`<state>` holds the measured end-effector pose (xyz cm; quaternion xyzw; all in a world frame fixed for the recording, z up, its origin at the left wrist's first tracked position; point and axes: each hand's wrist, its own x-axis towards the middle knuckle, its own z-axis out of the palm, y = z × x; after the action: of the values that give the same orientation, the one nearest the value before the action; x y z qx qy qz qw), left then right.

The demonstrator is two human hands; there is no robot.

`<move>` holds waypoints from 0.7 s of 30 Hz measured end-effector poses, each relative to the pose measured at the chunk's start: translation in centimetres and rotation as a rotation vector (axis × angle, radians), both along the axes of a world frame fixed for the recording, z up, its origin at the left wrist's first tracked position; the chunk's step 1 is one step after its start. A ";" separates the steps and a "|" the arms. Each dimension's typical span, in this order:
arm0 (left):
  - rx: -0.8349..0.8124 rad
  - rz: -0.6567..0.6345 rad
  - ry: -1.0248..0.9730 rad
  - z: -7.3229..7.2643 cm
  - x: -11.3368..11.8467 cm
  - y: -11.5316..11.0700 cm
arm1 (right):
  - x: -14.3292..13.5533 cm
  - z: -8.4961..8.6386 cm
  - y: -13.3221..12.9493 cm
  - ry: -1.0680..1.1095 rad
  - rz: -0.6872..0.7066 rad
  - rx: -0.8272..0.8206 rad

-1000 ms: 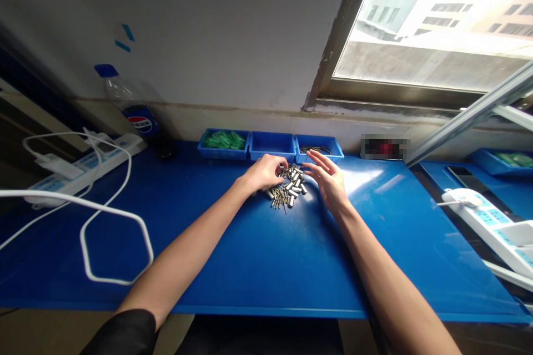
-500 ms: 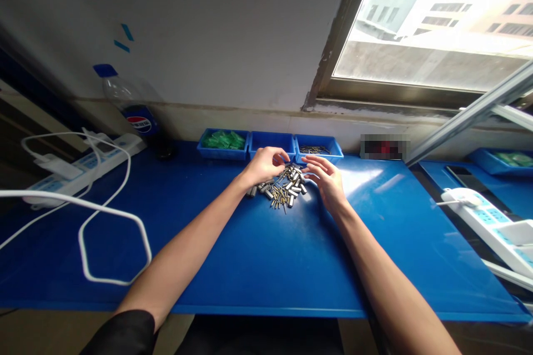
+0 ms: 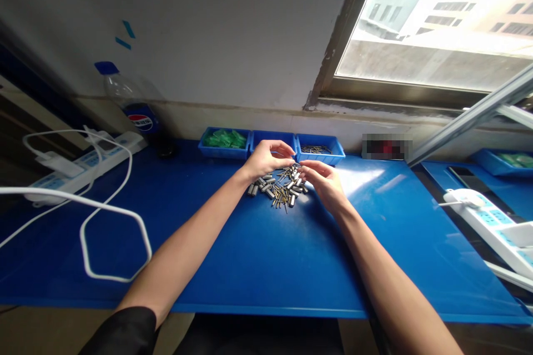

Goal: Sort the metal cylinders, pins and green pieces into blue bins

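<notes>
Over a heap of small metal parts, my left hand [image 3: 266, 158] and my right hand [image 3: 323, 178] come together, with fingertips almost touching. Each hand is closed in a pinch. A tiny silvery glint shows between the fingertips, too small to name. Beneath them lie short grey metal blocks [image 3: 267, 191] and thin brass-coloured pins [image 3: 282, 198], mixed together on the blue table [image 3: 266, 255]. The far side of the heap is partly hidden by my fingers.
Behind the hands stand three joined blue bins: one with green pieces [image 3: 225, 138], a middle one [image 3: 272, 135] partly hidden, and one with dark thin pins [image 3: 317, 150]. At left are a cola bottle [image 3: 141, 118], a power strip [image 3: 94, 162] and a looped white cable [image 3: 145, 238].
My right hand has moved left to meet my left hand, and its fingers have closed. The left hand has shifted slightly right, and its fingertips are now at the right hand's.
</notes>
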<state>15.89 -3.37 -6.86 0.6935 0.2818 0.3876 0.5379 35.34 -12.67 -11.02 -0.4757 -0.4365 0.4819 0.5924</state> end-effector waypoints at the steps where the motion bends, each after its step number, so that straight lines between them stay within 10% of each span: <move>1: 0.000 -0.004 -0.001 0.0 0.0 0.0 | 0.0 0.1 0.0 0.025 0.000 -0.007; 21: 0.384 0.007 0.686 -2.1 0.2 -0.5 | 0.5 0.1 0.4 0.028 -0.164 0.063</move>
<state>16.06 -3.87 -9.00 0.8698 0.3699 0.1811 0.2716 35.81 -12.24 -10.93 -0.4841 -0.4026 0.4245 0.6507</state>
